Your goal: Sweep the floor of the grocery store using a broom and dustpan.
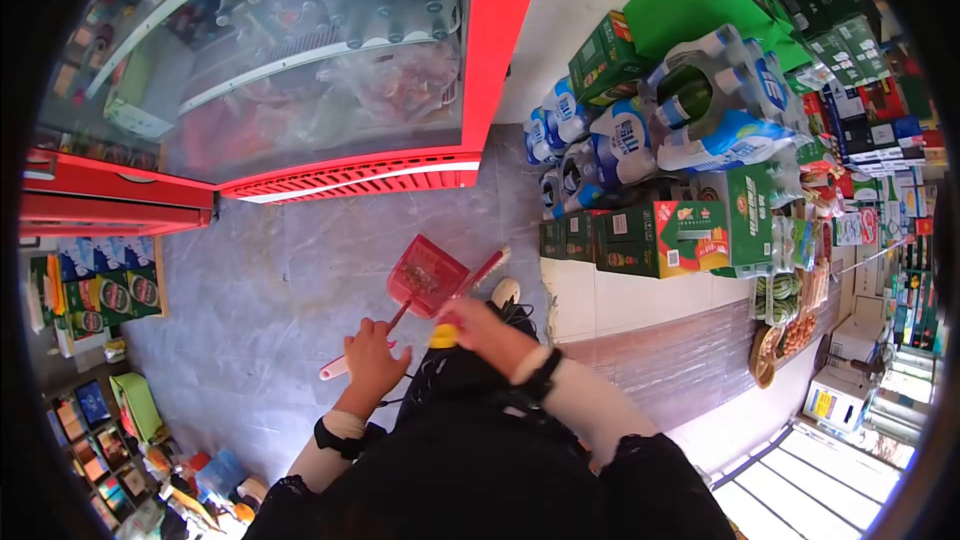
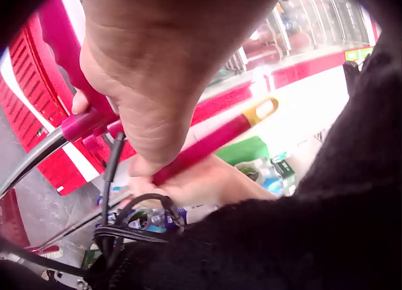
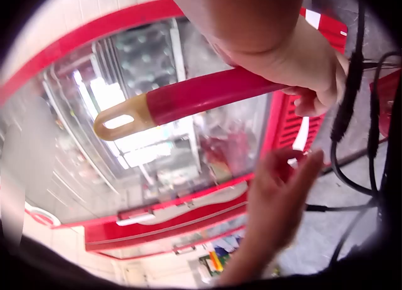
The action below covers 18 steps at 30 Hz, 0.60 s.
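Observation:
A red dustpan (image 1: 428,275) with bits of debris in it lies on the grey floor in front of the person. The left hand (image 1: 375,360) grips its pink handle (image 1: 333,369); in the left wrist view a fingertip (image 2: 80,102) shows around that handle. The right hand (image 1: 480,330) holds a broom by its pink shaft, whose yellow end (image 3: 122,117) sticks out behind the fist. Beside the dustpan's right edge is the broom head (image 1: 487,268), its pale bristles (image 1: 503,256) turned outward. Most of the left fingers are hidden in the left wrist view.
A red-framed glass drinks cooler (image 1: 350,175) stands ahead on the left. Bottle packs (image 1: 625,145) and green cartons (image 1: 630,240) are stacked at the right. The person's shoe (image 1: 506,292) is close to the broom head. More boxes (image 1: 115,290) stand at the left.

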Each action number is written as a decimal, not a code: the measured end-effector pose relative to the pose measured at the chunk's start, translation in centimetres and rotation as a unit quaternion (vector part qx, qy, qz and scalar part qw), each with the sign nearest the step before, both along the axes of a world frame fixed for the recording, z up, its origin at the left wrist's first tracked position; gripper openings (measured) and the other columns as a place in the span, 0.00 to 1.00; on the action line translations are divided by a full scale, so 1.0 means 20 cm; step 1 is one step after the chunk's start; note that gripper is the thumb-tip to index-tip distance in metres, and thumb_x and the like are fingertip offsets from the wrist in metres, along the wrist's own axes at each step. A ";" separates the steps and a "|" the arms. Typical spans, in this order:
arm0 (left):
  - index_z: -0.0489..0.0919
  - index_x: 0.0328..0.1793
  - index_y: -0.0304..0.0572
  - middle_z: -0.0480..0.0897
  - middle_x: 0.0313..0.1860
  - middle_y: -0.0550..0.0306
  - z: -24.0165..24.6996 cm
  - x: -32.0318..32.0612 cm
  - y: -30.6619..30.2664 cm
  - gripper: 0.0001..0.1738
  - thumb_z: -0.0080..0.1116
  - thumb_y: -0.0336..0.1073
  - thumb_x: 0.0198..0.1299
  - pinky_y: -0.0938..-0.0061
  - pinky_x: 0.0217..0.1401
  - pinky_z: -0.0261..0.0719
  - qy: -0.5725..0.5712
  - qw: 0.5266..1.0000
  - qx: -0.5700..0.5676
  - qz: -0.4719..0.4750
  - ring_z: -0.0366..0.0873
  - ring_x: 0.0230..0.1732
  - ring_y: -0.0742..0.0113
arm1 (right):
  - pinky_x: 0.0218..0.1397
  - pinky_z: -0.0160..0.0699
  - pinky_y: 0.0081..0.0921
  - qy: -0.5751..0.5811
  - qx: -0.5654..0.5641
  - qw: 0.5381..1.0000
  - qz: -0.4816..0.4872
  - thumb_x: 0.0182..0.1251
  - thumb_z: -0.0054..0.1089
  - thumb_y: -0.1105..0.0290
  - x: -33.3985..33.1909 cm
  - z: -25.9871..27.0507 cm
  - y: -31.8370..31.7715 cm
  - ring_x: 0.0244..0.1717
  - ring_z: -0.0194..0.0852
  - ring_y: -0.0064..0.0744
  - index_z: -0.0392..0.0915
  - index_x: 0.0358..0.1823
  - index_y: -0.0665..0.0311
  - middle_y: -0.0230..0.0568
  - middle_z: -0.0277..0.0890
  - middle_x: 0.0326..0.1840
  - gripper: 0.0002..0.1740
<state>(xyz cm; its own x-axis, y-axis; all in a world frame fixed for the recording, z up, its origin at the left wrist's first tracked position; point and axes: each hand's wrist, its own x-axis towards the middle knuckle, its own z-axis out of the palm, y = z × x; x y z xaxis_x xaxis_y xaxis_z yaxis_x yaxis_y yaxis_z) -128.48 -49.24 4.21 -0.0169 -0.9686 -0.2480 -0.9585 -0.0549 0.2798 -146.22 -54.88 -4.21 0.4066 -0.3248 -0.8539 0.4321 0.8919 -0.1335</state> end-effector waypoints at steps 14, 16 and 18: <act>0.76 0.37 0.45 0.74 0.37 0.55 -0.09 -0.06 0.01 0.11 0.58 0.40 0.48 0.61 0.41 0.66 -0.058 0.996 0.065 -0.003 0.75 0.37 0.55 | 0.23 0.70 0.22 0.061 -0.211 0.975 -0.046 0.58 0.51 0.74 -1.00 -0.10 -0.44 0.21 0.70 0.27 0.69 0.31 0.67 0.39 0.70 0.22 0.04; 0.76 0.36 0.45 0.74 0.36 0.55 -0.10 -0.15 -0.05 0.10 0.58 0.39 0.48 0.61 0.41 0.66 -0.074 0.995 0.070 0.002 0.74 0.35 0.55 | 0.23 0.71 0.25 -0.014 -0.180 0.980 -0.087 0.58 0.51 0.73 -1.07 -0.26 -0.63 0.22 0.72 0.29 0.69 0.30 0.67 0.40 0.72 0.23 0.04; 0.76 0.35 0.46 0.74 0.36 0.55 -0.12 -0.25 -0.13 0.10 0.57 0.39 0.48 0.61 0.40 0.66 -0.079 0.995 0.060 -0.005 0.74 0.34 0.55 | 0.20 0.72 0.31 0.046 -0.151 0.987 0.018 0.61 0.49 0.73 -1.02 -0.38 -0.75 0.20 0.70 0.31 0.67 0.33 0.63 0.37 0.69 0.21 0.02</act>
<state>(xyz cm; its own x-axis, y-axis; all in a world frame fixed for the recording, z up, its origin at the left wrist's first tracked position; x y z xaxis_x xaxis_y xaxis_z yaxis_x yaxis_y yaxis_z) -133.52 -51.86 1.89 0.0221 -0.9318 -0.3624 -0.9907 -0.0690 0.1172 -166.55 -69.96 -11.82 0.3477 -0.5573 -0.7540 0.3737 0.8199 -0.4337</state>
